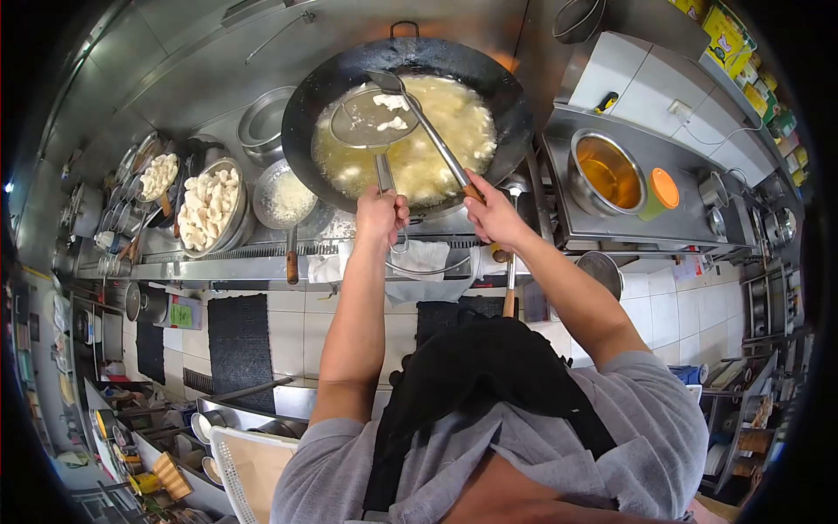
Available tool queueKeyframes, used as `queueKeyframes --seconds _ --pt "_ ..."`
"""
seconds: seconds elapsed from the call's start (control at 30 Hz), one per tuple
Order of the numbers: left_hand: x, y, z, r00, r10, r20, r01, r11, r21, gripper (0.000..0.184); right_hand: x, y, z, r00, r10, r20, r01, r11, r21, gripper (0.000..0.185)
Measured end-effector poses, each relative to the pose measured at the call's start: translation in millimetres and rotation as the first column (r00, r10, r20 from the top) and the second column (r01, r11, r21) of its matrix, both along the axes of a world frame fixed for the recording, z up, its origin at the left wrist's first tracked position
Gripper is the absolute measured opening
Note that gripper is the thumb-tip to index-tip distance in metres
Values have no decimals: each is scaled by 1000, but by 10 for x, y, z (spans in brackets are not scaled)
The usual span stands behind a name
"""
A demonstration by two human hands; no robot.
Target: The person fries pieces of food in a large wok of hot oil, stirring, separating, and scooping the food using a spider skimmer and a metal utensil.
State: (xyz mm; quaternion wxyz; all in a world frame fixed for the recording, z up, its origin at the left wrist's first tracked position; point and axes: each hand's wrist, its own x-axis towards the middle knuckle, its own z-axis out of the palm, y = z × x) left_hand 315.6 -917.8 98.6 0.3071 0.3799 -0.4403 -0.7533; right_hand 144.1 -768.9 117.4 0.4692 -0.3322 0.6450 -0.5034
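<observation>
A large black wok [305, 105] holds bubbling yellowish oil with pale pieces frying in it. My left hand [381, 215] is closed round the metal handle of a round mesh strainer [349, 122], which lies over the oil. A few white pieces [393, 102] rest on its mesh. My right hand [496, 210] grips the wooden-ended handle of a long metal spatula [432, 135]. The spatula's dark blade is above the far side of the strainer, near the white pieces.
Left of the wok stand a skimmer [288, 199] with pale crumbs and a bowl [247, 218] heaped with white pieces. To the right are a steel pot [608, 210] of amber liquid and an orange-lidded container [663, 189]. White cloths [419, 258] hang at the stove's front edge.
</observation>
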Motion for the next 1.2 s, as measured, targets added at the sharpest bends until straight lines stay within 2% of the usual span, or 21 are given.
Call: queueKeyframes --seconds 0.03,0.1,0.13,0.2,0.23,0.27,0.3,0.37,0.5,0.57,0.8,0.87,0.97,1.07,1.2 --pt "8 -3 -7 1000 -11 -6 11 1000 15 2 -41 39 -25 999 -2 41 2 1000 -6 60" --pt "35 -13 9 1000 -24 -15 24 999 28 2 -319 56 -100 999 28 -18 -28 999 34 61" --pt "59 -32 25 999 -32 1 32 999 19 3 -474 41 -178 855 -53 -517 -72 973 -219 61" --pt "97 -71 46 999 -40 15 40 999 7 4 -620 127 19 474 -133 -871 -99 974 -202 61" --pt "120 -83 44 998 -34 53 35 999 -25 4 -624 226 345 478 -9 -878 39 999 11 61" --pt "142 -79 38 996 -25 91 31 998 -55 4 -674 275 497 359 -9 -933 39 999 5 61" --pt "163 -57 72 996 -24 91 29 998 -55 4 -764 307 544 164 -60 -985 -3 998 -62 63" --pt "196 -26 150 989 -16 146 29 995 -91 4 -839 366 705 21 58 -998 51 997 59 65" --pt "252 -21 184 991 -25 128 37 995 -95 4 -924 350 747 -60 78 -995 48 996 76 67" --pt "261 -29 191 991 -27 131 46 989 -144 4 -977 311 700 -142 159 -977 81 985 149 65" --pt "326 -24 118 997 -58 57 61 997 -51 4 -1100 413 630 -73 199 -977 74 978 194 65" --pt "330 -22 111 995 -62 73 68 994 -84 3 -1091 439 652 -147 226 -963 63 974 219 65" --pt "329 -30 71 999 -42 15 42 999 3 4 -1039 506 765 -149 177 -973 87 982 165 64" --pt "335 -31 83 997 -45 64 48 998 -47 4 -1002 557 771 -155 87 -984 91 993 73 65" --pt "296 -3 138 997 -43 65 48 996 -74 3 -1027 579 670 -166 86 -982 57 995 77 67"
